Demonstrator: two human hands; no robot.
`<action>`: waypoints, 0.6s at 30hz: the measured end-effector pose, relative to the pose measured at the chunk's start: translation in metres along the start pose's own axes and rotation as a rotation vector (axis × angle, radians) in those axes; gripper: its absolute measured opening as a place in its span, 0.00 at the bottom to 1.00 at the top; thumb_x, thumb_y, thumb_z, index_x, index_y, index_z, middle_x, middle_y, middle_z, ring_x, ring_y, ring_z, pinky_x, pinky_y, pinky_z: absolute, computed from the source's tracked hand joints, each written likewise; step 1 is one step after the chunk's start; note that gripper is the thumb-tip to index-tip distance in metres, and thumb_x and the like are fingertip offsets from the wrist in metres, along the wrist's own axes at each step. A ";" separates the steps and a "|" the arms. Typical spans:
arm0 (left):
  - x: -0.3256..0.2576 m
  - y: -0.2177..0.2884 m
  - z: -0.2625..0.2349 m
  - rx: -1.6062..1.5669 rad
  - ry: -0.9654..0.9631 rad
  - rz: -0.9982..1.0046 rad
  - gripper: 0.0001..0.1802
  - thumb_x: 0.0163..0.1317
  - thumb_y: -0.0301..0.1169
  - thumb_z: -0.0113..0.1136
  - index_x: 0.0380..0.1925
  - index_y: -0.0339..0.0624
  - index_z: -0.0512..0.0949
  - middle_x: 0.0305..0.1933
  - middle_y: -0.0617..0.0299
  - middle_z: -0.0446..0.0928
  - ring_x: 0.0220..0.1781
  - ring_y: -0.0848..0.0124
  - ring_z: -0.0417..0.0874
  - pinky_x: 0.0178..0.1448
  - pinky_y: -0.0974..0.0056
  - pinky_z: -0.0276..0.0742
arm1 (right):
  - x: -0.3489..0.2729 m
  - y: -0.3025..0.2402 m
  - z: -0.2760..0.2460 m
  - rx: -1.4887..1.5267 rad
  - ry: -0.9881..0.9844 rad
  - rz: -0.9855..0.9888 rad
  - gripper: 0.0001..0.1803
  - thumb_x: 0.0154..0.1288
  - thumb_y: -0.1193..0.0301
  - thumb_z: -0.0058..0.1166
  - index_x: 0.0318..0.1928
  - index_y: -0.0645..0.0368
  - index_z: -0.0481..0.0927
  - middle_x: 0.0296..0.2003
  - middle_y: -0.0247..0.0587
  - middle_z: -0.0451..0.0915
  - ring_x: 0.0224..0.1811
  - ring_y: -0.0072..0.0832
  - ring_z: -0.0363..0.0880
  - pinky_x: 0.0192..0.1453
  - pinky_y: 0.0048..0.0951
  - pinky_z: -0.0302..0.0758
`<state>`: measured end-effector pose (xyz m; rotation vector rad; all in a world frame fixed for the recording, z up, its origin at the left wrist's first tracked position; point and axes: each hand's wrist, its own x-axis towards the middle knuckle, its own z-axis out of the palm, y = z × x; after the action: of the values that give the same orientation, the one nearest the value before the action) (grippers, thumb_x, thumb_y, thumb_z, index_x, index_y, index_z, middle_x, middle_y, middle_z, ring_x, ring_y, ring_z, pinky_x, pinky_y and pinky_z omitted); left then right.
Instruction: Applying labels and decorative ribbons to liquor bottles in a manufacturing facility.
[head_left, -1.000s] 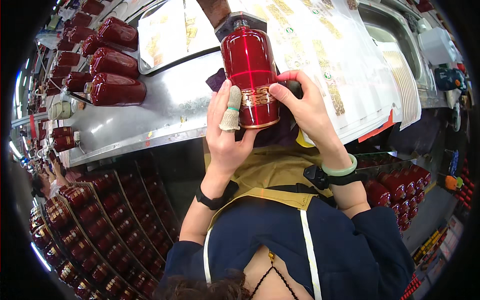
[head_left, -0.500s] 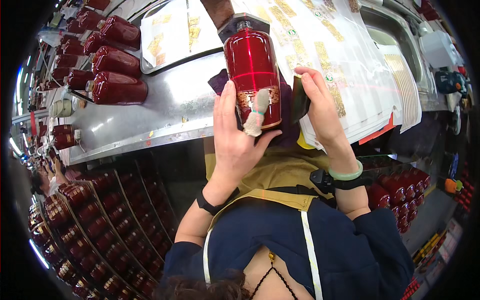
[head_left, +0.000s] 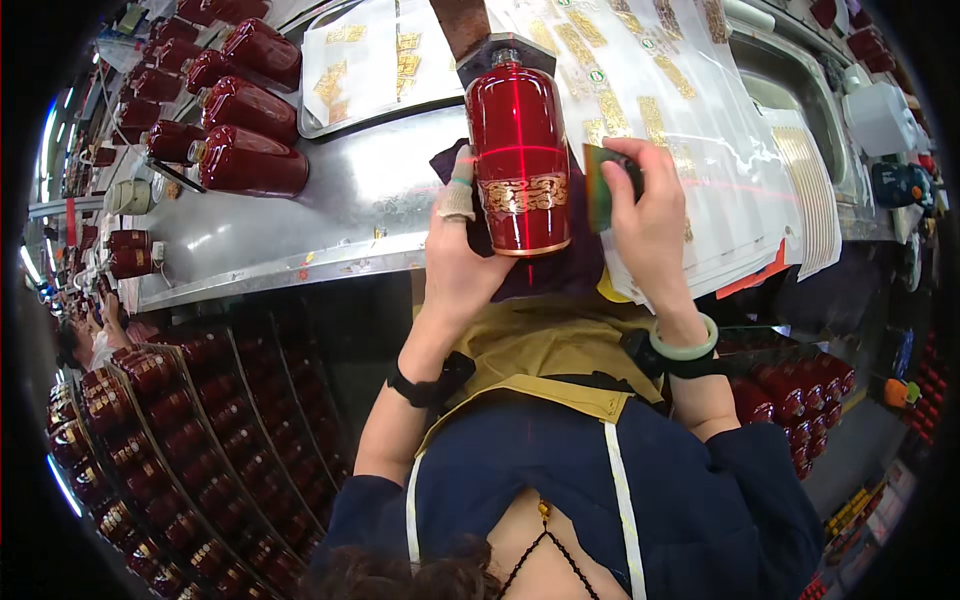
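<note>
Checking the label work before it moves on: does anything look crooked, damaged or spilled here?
Nothing stands out. The gold label band sits level on the red bottle, between the left hand and right hand.

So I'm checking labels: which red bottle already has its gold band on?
The red bottle between both hands, crossed by red laser lines; those lying at upper left look plain.

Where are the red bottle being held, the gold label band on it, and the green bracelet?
Red bottle (head_left: 520, 120): head view, upper body.
Gold label band (head_left: 524, 193): head view, middle of the band.
Green bracelet (head_left: 685, 345): head view, front of the ring on the right wrist.
</note>
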<state>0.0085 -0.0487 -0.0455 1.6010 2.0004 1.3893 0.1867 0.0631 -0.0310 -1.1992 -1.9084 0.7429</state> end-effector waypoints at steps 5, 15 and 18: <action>0.005 0.006 -0.014 0.223 -0.040 0.210 0.54 0.44 0.27 0.84 0.74 0.33 0.67 0.65 0.49 0.80 0.68 0.55 0.80 0.74 0.54 0.71 | -0.007 -0.040 -0.003 0.503 -0.051 0.095 0.09 0.74 0.76 0.58 0.51 0.65 0.81 0.44 0.44 0.81 0.44 0.31 0.81 0.50 0.30 0.76; 0.005 0.014 -0.011 0.079 -0.103 0.096 0.55 0.45 0.30 0.83 0.74 0.30 0.65 0.70 0.43 0.75 0.69 0.45 0.77 0.79 0.48 0.63 | -0.012 -0.022 -0.004 0.766 -0.081 0.243 0.09 0.76 0.76 0.56 0.53 0.64 0.80 0.43 0.35 0.81 0.41 0.16 0.77 0.48 0.21 0.74; 0.005 0.014 -0.013 0.066 -0.065 0.180 0.61 0.41 0.33 0.87 0.75 0.31 0.63 0.76 0.42 0.68 0.75 0.46 0.72 0.78 0.50 0.66 | -0.011 0.004 0.002 0.559 -0.113 0.261 0.10 0.77 0.76 0.56 0.54 0.65 0.79 0.43 0.32 0.82 0.40 0.14 0.76 0.47 0.19 0.73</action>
<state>0.0066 -0.0518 -0.0265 1.8702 1.9250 1.3240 0.1898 0.0549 -0.0387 -1.0648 -1.4881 1.3999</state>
